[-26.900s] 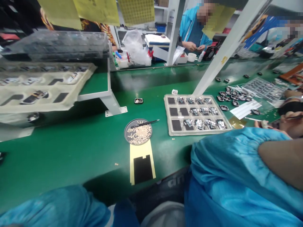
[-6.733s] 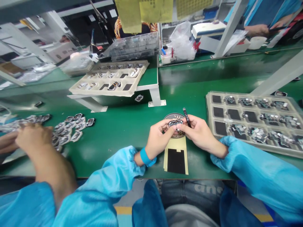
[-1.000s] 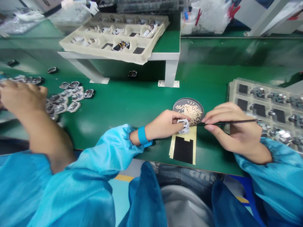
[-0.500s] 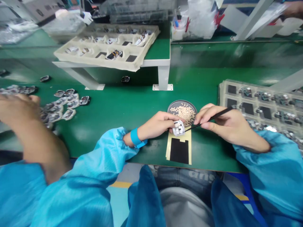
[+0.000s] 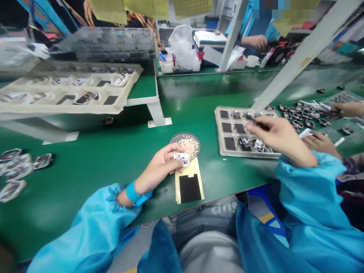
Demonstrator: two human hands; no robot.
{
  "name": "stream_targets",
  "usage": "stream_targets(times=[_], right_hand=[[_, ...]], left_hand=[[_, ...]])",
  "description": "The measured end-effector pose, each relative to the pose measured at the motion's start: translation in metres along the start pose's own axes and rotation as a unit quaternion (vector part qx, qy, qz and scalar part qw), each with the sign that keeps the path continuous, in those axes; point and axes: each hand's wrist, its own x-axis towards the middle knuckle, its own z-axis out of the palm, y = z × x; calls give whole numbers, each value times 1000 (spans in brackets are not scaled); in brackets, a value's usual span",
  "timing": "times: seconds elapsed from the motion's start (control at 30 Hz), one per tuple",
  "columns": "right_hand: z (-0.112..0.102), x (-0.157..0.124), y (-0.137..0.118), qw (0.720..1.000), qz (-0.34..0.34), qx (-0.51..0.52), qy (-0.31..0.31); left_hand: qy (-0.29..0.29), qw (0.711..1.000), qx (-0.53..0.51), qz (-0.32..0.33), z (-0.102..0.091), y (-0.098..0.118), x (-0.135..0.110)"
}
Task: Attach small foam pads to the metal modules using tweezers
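Note:
My left hand pinches a small white device housing between thumb and fingers, just in front of a round dish of small beige pieces. Below that hand lies a pale yellow backing sheet with a black rectangular piece on it. My right hand is over the plastic tray on the right, fingers closed. A dark, blurred length, which looks like the black tweezers, shows between its fingers. Small metallic parts sit in some pockets of this tray; its left pockets show dark squares.
On a raised green shelf to the left stands a beige tray of parts. Loose housings lie at far left, others at right beside another person's hands. A slanted metal post rises behind the right tray.
My view has swung to the right. My right hand has left the white housing and moved over to the right tray. My left hand keeps the housing, now tilted differently.

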Motion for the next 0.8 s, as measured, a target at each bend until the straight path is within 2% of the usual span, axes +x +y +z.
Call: stream_targets(times=[0.07, 0.1, 0.23, 0.33, 0.5, 0.6, 0.7, 0.77, 0.8], right_hand=[[-3, -7, 21, 982, 41, -155, -97], [-1, -10, 28, 972, 55, -197, -118], [11, -20, 41, 951, 79, -285, -88], [11, -20, 43, 952, 44, -290, -83], [-1, -15, 44, 961, -7, -269, -62], [-1, -11, 21, 980, -29, -191, -44], [10, -5, -29, 994, -59, -93, 29], [25, 1, -66, 988, -153, -8, 33], [34, 5, -83, 979, -201, 26, 3]], left_hand=[[3, 1000, 29, 3, 6, 0, -1], [8, 999, 42, 4, 8, 1, -1], [37, 997, 61, 9, 11, 2, -1], [46, 998, 47, 10, 11, 3, -1], [47, 999, 15, 5, 9, 2, -2], [47, 999, 0, 3, 5, -1, -1], [43, 998, -36, 1, 0, -2, 1], [41, 997, -68, 5, -1, -2, 2], [43, 996, -77, 11, -2, -2, 2]])
